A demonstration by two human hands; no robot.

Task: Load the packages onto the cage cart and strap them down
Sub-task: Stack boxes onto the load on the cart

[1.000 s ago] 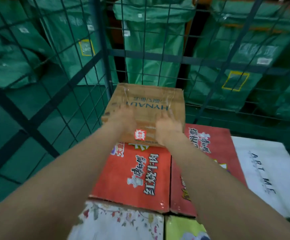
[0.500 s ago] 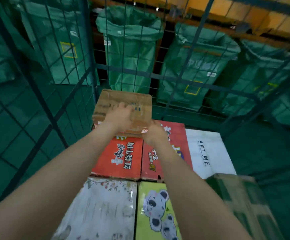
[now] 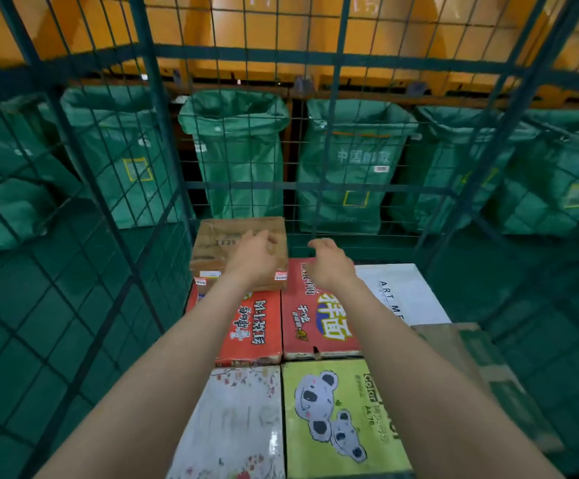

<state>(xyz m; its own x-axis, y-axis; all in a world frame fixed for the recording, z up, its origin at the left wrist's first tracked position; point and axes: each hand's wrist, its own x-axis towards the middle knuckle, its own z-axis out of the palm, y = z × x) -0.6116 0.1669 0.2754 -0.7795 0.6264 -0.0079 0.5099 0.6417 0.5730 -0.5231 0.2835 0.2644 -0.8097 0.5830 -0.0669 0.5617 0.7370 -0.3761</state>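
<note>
Both hands release: your right hand [image 3: 331, 262] hangs empty, loosely curled, beside the brown cardboard box [image 3: 219, 243]; your left hand [image 3: 253, 257] lies relaxed on it. Box now sits atop the red noodle carton [image 3: 257, 326], back-left corner of the green wire cage cart [image 3: 246, 56]. Placed, I judge; straps not yet on.

You have 1 view: the head camera sits above the packages [image 3: 319, 316], looks forward and down into the cage cart [image 3: 246, 57], near the load, its back mesh across the upper frame.
</note>
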